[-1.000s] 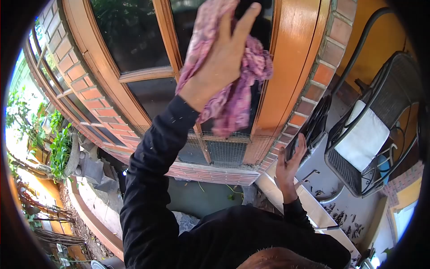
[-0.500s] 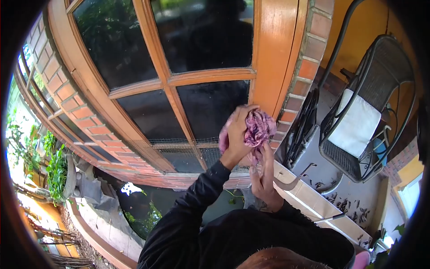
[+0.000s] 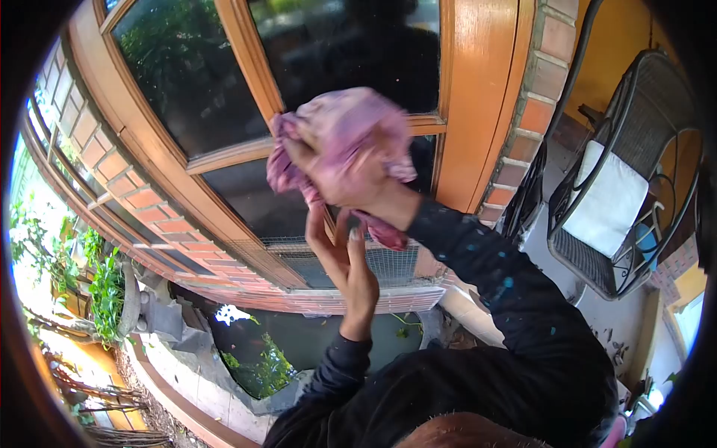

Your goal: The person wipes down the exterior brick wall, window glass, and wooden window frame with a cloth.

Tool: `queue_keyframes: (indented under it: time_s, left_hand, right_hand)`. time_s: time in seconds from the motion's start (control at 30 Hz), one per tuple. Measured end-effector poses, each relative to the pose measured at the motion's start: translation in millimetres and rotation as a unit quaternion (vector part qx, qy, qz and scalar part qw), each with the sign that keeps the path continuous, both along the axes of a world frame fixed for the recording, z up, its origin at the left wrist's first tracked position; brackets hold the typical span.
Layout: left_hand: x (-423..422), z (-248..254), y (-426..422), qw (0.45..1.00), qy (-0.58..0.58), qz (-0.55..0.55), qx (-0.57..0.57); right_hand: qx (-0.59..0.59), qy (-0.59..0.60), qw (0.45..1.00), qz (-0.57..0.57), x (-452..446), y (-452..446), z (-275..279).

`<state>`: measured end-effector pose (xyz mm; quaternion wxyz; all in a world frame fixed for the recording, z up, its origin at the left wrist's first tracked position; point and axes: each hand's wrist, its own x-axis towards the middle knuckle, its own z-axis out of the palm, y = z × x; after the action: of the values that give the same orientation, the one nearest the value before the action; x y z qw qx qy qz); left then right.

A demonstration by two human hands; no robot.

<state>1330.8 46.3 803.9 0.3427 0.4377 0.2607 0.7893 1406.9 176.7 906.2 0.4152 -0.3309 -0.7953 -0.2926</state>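
A crumpled pink-purple cloth is bunched up in front of the wooden-framed window. My right hand grips it, with folds lying over and around the fingers; motion blurs this part. One loose end of the cloth hangs below the right wrist. Just under the cloth, my left hand points upward with thumb and fingers apart. Its fingertips reach the cloth's lower edge, and whether they touch it I cannot tell. Both arms wear dark sleeves, the right one spotted with blue.
Wire mesh runs along the window's bottom. Below the brick wall lies a pond with a stone edge. To the right stands a dark wicker chair with a white cushion. Green plants grow at the left.
The cloth has moved up and left and spread out somewhat. My left hand, formerly around it, is now below it with fingers apart, while my right hand has risen and taken hold of it.
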Motion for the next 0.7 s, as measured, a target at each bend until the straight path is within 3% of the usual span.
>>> queue_keyframes:
  time_s: [0.03,0.13,0.17,0.23,0.3,0.33,0.37,0.43,0.5,0.57,0.63,0.7]
  left_hand:
    - [4,-28,8,0.999,0.022,0.042,-0.024]
    - [7,-63,6,0.992,0.006,-0.031,-0.12]
    - [4,-65,1,0.99,0.049,-0.03,-0.127]
    - [-12,-71,-13,0.986,0.087,-0.022,-0.14]
    - [-37,-79,-29,0.973,0.172,-0.055,-0.145]
    - [-48,-92,-33,0.968,0.17,-0.052,-0.179]
    - [-56,-104,-37,0.968,0.168,-0.051,-0.181]
    - [-65,-121,-40,0.939,0.133,-0.086,-0.304]
    - [-52,-119,-35,0.94,0.11,-0.103,-0.307]
    - [-27,-101,-22,0.949,0.079,-0.151,-0.266]
    - [-1,-84,-13,0.947,0.058,-0.197,-0.247]
    - [22,-75,-4,0.956,-0.023,-0.206,-0.209]
  right_hand:
    - [0.03,0.007,0.999,0.012,-8,5,0]
    - [0.091,0.014,0.993,0.071,-12,12,-2]
    - [0.047,0.059,0.988,0.135,7,5,-6]
    - [-0.058,0.233,0.9,0.364,52,-4,-20]
    - [0.039,0.023,0.991,0.125,114,-46,5]
    - [0.089,-0.082,0.993,-0.006,127,-60,8]
    - [0.088,-0.083,0.993,-0.005,126,-61,-3]
    - [0.027,0.024,0.999,0.028,120,-48,-36]
    - [0.014,0.069,0.995,0.071,87,-42,-31]
    - [0.021,-0.049,0.996,0.068,44,-41,-21]
    - [0.027,-0.093,0.991,0.09,-4,-24,-17]
    - [0.097,-0.031,0.988,0.117,-27,-21,1]
